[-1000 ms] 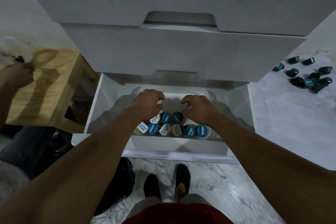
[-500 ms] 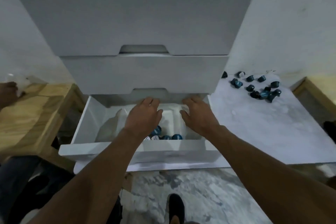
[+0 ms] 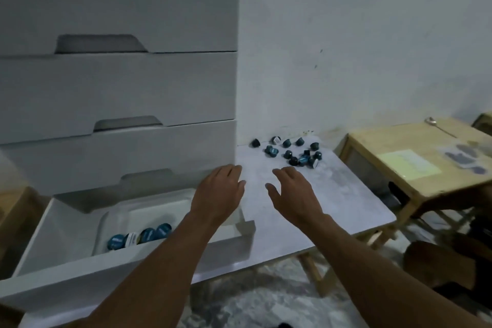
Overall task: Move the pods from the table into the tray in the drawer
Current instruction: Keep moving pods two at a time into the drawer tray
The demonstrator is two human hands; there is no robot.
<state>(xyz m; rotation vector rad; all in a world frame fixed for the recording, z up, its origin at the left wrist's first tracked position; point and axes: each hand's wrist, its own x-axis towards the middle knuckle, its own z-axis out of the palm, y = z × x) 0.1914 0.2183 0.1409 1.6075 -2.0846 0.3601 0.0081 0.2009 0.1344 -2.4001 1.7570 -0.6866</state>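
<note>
Several dark blue pods point(image 3: 291, 150) lie scattered at the far end of the white marble table point(image 3: 332, 202), near the wall. The open bottom drawer point(image 3: 66, 269) holds a white tray point(image 3: 125, 217) with several blue-lidded pods point(image 3: 139, 236) along its front edge. My left hand point(image 3: 219, 193) hovers over the drawer's right edge, fingers apart and empty. My right hand point(image 3: 292, 190) hangs over the table, fingers spread, short of the scattered pods and holding nothing.
A white drawer unit point(image 3: 119, 93) with closed upper drawers stands to the left of the table. A wooden side table point(image 3: 415, 165) with a spoon point(image 3: 438, 125) and papers stands at the right. A dark bag point(image 3: 442, 266) sits on the floor below it.
Both hands have left the tray in the drawer and swung right toward the table. The view has turned right, bringing the scattered pods toward the centre.
</note>
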